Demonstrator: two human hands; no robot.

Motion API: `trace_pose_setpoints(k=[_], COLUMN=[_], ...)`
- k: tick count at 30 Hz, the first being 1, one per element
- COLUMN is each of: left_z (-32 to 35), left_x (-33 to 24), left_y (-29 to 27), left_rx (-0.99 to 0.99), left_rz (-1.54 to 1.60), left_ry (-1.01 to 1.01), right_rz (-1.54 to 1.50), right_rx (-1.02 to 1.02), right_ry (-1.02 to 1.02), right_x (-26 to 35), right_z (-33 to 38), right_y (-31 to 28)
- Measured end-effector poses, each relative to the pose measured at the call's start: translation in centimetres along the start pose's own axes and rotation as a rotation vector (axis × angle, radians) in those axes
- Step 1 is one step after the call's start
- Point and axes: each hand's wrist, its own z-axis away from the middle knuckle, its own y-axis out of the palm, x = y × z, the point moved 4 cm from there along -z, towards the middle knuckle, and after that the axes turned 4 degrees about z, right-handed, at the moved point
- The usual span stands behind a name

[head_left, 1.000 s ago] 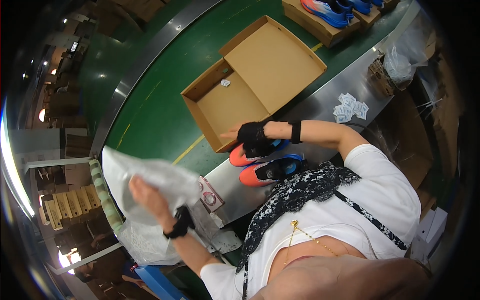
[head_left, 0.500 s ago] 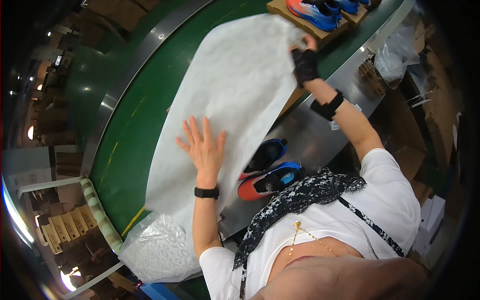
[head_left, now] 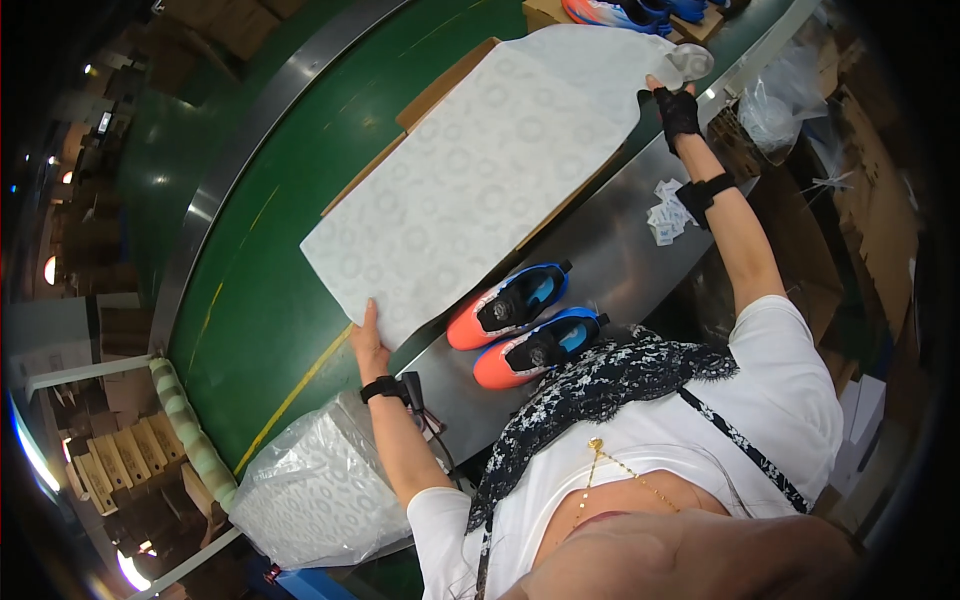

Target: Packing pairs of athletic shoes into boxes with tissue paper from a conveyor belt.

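Observation:
A large white patterned sheet of tissue paper is spread flat over an open cardboard shoe box, hiding most of it. My left hand grips the sheet's near corner. My right hand, in a black fingerless glove, holds the far corner. Two orange and blue sneakers lie side by side on the metal table just in front of me.
The box sits on a green conveyor belt with a metal rim. A stack of bagged tissue paper is at my lower left. Small white packets lie on the table. More sneakers in another box are further along the belt.
One second ago the box lay open while my left hand lifted a sheet from the stack. Since then the sheet has been swung over the box and stretched out between both hands.

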Motion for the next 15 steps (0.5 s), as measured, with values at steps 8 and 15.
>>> trace_pose_setpoints(k=[8, 15], left_z=[2.9, 2.6], left_x=[1.2, -0.5], left_y=[9.2, 9.9], left_rx=[0.11, 0.134], left_rz=[0.272, 0.248], left_ry=[0.092, 0.269], right_rz=[0.28, 0.139], right_rx=[1.208, 1.16], right_ry=[-0.975, -1.496], right_x=[7.2, 6.5], right_z=[23.6, 34.7], right_y=[-0.3, -3.1])
